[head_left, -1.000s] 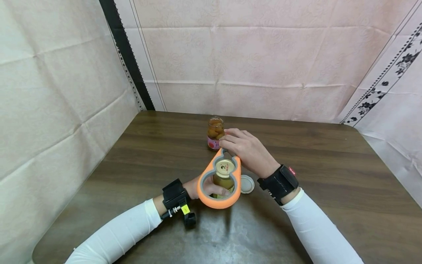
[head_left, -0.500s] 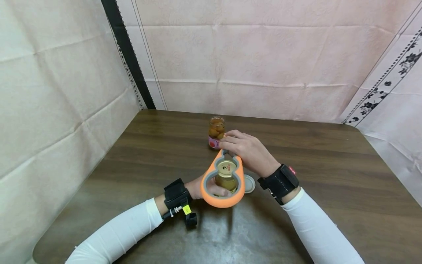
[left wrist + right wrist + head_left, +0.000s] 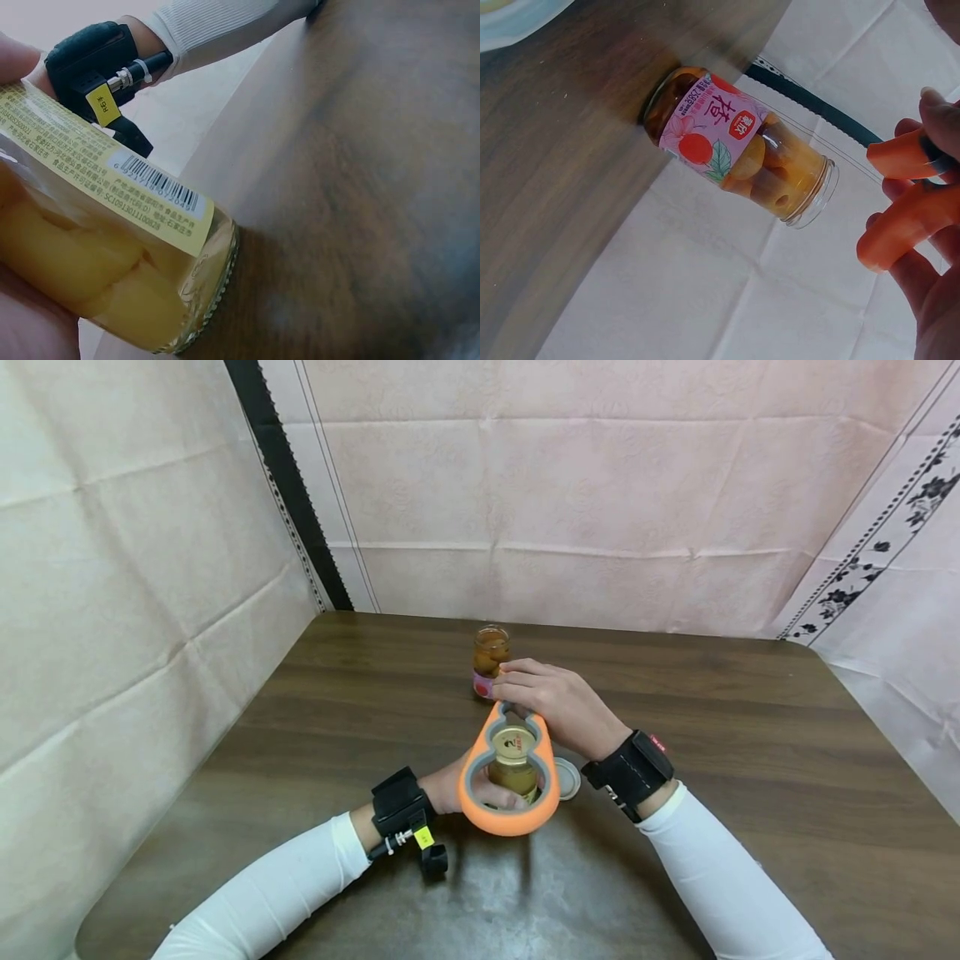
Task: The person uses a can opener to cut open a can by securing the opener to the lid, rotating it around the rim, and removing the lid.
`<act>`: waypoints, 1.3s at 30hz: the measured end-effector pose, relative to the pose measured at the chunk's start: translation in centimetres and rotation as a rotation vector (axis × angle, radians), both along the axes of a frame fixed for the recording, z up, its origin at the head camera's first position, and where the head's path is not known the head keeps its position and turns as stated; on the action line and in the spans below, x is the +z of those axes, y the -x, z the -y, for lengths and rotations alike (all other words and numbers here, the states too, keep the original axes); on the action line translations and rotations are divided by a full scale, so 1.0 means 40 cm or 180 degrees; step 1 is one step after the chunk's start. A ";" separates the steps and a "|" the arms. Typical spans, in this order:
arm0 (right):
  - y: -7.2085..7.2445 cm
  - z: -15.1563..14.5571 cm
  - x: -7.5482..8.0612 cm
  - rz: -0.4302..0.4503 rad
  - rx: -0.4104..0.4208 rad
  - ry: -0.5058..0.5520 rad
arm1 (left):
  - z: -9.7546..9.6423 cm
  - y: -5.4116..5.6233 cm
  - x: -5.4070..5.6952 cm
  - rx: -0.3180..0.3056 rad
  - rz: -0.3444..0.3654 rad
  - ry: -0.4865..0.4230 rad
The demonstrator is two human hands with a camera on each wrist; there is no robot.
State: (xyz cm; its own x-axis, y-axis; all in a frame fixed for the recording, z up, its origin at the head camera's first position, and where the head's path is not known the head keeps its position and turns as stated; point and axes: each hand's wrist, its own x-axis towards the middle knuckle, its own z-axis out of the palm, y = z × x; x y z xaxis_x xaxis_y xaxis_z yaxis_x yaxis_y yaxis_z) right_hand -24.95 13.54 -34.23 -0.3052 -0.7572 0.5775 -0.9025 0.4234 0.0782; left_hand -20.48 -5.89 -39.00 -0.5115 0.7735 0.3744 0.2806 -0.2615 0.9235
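My left hand grips a glass jar of yellow fruit pieces; its thumb lies across the front in the head view. A gold lid tops this jar. My right hand holds an orange-and-grey jar opener by its two handles. In the head view the lid shows within the opener's narrower opening, and the jar's body shows through the wider one. The left wrist view shows the jar tilted, its yellow barcode label turned to the camera. The right fingers are curled about the handles.
Behind the right hand stands a lidless jar of brownish round fruit with a pink label. A loose pale lid lies on the brown wooden table, right of the opener. Pale cloth hangs beyond the table's back edge.
The opener's round end has shifted slightly right, while its handles and my right hand have edged a little left. My left hand keeps its grip on the jar.
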 end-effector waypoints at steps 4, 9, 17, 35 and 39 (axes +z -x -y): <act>0.005 0.003 0.000 -0.0012 0.0030 -0.0002 | 0.002 -0.004 0.004 -0.0037 0.0027 -0.0028; 0.008 0.006 0.003 -0.0066 0.0040 -0.0013 | 0.001 -0.006 0.001 -0.0083 0.0109 -0.0091; 0.016 0.007 0.003 -0.0088 0.0136 0.0012 | 0.001 0.030 -0.069 -0.0071 0.0111 -0.0040; 0.026 0.009 -0.004 -0.0118 0.0250 0.0117 | 0.006 0.035 -0.069 0.0025 0.0010 0.0212; 0.026 0.010 -0.006 -0.0077 0.0282 0.0127 | 0.005 0.036 -0.072 0.0074 0.0031 0.0172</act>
State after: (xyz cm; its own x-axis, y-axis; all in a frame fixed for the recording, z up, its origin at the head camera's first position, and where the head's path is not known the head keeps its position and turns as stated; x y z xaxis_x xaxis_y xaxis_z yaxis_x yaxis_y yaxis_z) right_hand -26.00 13.13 -34.45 -0.2237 -0.7569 0.6141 -0.9347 0.3452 0.0850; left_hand -21.91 -6.08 -41.89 -0.5329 0.7803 0.3274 0.2769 -0.2049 0.9388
